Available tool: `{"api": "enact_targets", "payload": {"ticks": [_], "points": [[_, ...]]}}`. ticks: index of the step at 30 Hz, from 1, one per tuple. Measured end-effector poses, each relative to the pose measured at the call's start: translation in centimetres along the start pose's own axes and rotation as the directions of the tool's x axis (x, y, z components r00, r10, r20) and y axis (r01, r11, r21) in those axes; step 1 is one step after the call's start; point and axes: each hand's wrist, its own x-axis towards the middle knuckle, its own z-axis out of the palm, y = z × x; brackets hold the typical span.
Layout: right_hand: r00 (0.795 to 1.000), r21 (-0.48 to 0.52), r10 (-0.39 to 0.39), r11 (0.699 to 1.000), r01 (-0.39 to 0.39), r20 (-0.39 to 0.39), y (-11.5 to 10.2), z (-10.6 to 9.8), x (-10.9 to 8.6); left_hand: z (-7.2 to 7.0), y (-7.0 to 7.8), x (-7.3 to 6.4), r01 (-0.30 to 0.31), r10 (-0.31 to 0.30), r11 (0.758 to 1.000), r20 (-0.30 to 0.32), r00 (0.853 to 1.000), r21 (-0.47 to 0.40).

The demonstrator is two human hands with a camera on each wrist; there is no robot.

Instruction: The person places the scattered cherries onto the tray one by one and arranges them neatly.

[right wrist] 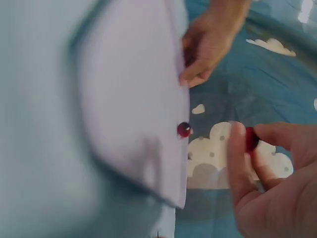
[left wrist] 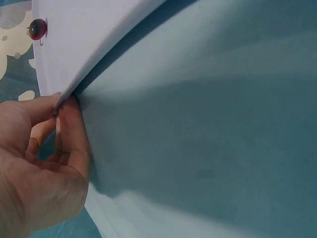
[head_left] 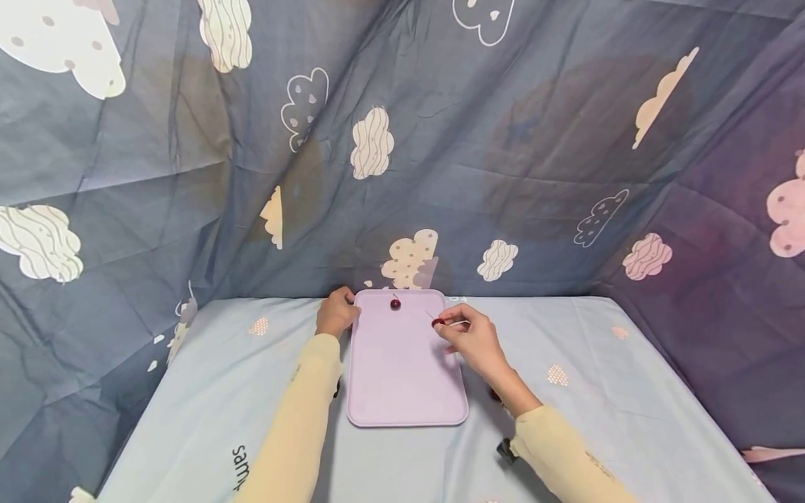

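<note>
A pale purple tray (head_left: 405, 370) lies on the cloth-covered table. At its far left corner my left hand (head_left: 337, 311) pinches the rim, thumb above and fingers beneath, as the left wrist view shows. One dark red cherry (head_left: 395, 304) with a stem rests on the tray near the far edge. Above the tray's far right part, my right hand (head_left: 470, 337) holds another cherry (head_left: 437, 323) between thumb and fingertips, its thin stem pointing up and left. In the right wrist view this held cherry (right wrist: 251, 140) is partly hidden by the fingers.
Under my right forearm, right of the tray, a dark red round thing (head_left: 495, 395) shows in part, probably a cherry. A dark blue curtain with clouds (head_left: 402, 195) rises behind the table. The pale blue tablecloth (head_left: 566, 335) extends to both sides.
</note>
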Motion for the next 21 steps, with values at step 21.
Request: {"api": "enact_targets", "payload": {"ticks": [21], "points": [[0.906, 0.296, 0.423, 0.861, -0.413, 0.032, 1.0, 5.9, 9.3, -0.6, 0.4, -0.8, -0.005, 0.005, 1.000, 0.014, 1.000, 0.015]]}}
